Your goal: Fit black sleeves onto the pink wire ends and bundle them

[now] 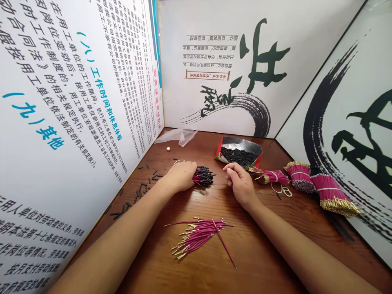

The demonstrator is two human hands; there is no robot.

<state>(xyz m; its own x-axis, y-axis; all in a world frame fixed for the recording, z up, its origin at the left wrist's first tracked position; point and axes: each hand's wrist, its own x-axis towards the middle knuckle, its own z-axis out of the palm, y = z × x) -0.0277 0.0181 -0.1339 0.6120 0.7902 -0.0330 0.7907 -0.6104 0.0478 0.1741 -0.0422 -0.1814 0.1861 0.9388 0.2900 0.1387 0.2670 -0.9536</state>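
Note:
My left hand (181, 175) is closed around a bunch of magenta wires (202, 176) whose ends wear short black sleeves and point right. My right hand (239, 181) sits just to the right of that bunch with fingers curled and pinched together; whether it holds a small black sleeve I cannot tell. Behind my right hand lies an open red bag of black sleeves (239, 155). A loose pile of magenta wires with gold tips (200, 234) lies on the wooden table (260, 253) between my forearms.
Three tied bundles of magenta wires (301, 175) lie at the right beside rubber bands (283, 190). Loose black sleeves (141, 190) are scattered at the left by a printed board (70, 106). A clear plastic bag (179, 135) lies at the back. Printed panels wall in three sides.

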